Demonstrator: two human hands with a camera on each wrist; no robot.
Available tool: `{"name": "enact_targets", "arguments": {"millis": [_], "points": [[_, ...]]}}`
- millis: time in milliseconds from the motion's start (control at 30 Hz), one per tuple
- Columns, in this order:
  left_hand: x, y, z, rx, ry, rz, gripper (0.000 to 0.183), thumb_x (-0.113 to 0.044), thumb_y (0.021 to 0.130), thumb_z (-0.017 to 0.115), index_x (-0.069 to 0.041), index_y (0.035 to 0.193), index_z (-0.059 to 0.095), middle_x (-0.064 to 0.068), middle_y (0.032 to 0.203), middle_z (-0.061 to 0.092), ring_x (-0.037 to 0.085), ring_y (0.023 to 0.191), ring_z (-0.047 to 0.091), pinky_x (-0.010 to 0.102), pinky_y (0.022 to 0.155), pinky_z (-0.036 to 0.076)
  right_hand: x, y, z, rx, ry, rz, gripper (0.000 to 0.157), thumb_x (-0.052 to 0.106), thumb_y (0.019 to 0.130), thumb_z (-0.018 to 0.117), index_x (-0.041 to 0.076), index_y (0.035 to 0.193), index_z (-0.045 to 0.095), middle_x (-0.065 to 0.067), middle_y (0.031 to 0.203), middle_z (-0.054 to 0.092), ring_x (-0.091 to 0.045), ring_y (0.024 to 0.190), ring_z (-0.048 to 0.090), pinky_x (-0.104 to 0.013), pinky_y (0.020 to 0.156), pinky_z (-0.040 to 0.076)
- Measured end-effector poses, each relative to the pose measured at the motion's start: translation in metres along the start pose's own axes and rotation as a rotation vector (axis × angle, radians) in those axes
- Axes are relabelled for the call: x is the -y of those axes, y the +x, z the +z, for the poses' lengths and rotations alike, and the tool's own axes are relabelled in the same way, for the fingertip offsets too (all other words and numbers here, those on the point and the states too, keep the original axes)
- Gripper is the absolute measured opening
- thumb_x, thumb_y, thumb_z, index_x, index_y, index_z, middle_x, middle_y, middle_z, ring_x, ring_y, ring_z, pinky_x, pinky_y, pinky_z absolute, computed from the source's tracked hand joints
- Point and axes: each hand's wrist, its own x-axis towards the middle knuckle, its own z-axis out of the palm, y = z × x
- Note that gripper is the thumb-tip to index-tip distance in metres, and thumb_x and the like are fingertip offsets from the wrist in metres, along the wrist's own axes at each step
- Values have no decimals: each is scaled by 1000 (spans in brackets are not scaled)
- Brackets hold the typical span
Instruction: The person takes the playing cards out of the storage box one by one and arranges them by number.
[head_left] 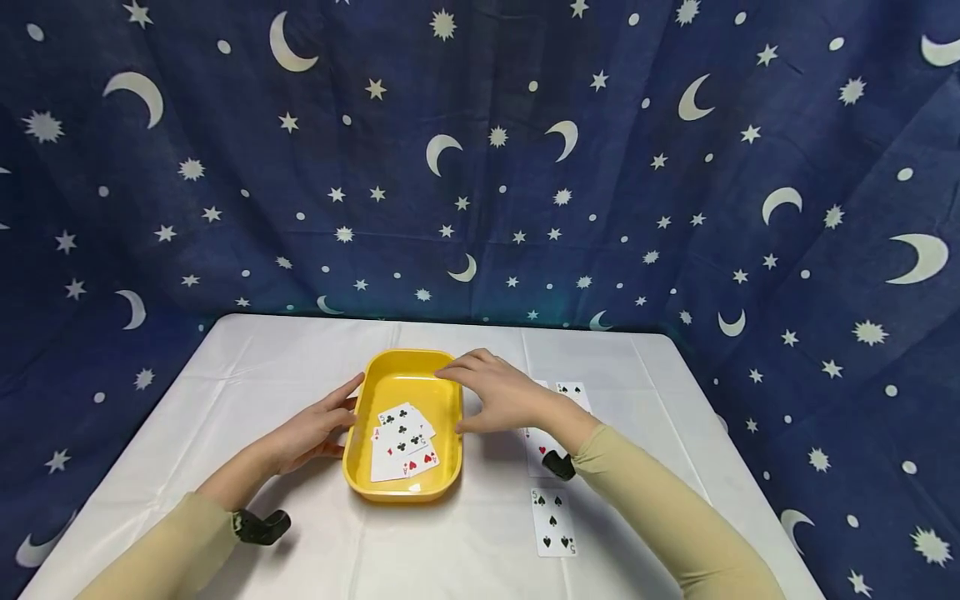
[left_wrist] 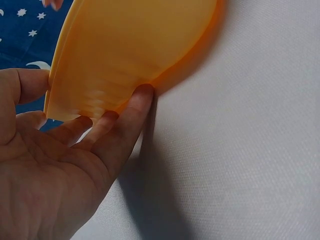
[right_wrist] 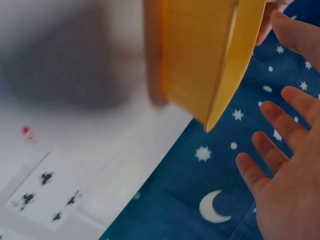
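A yellow tray [head_left: 405,364] holds several playing cards. A five of clubs [head_left: 402,429] lies over cards with red pips [head_left: 393,468]. My left hand [head_left: 318,429] grips the tray's left side. In the left wrist view, the left thumb touches the rim of the tray [left_wrist: 135,45] and the fingertips meet its outer wall near the base. My right hand [head_left: 498,392] hovers at the tray's right rim, fingers reaching over it. In the right wrist view, the right hand's fingers [right_wrist: 277,162] are spread, apart from the tray [right_wrist: 195,60], and hold nothing.
To the right on the white tablecloth [head_left: 300,358], a five of spades [head_left: 552,522] lies nearest the front. Farther back are a card with red heart pips [head_left: 542,462] and a black-pip card [head_left: 573,392], partly behind the right arm. A star-and-moon cloth [head_left: 487,208] hangs behind.
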Motion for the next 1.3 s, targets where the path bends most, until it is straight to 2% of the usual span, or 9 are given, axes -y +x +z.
{"name": "enact_targets", "arguments": {"millis": [367,767,1300], "points": [[0,1,3,-8,-26,-23,78,-14,102,50,-34,166,9,22,168,11,35,122,53,44,87,57,17,42,13,161,-103,-44,87,49,78,84,24,154,49,7,150,50,-21,140,35,-42,116,31],[1,1,1,6,-26,-9,79,-14,102,50,-35,166,8,22,168,11,35,123,54,44,87,57,32,66,28,330,-179,-49,93,52,76,85,25,156,46,7,153,47,-20,137,36,-38,115,31],[0,0,1,-8,-1,-5,78,-13,102,49,-35,166,9,22,168,12,35,125,52,42,88,56,34,81,46,376,-207,-22,99,58,71,87,31,156,44,8,145,48,-16,129,38,-36,114,32]]}}
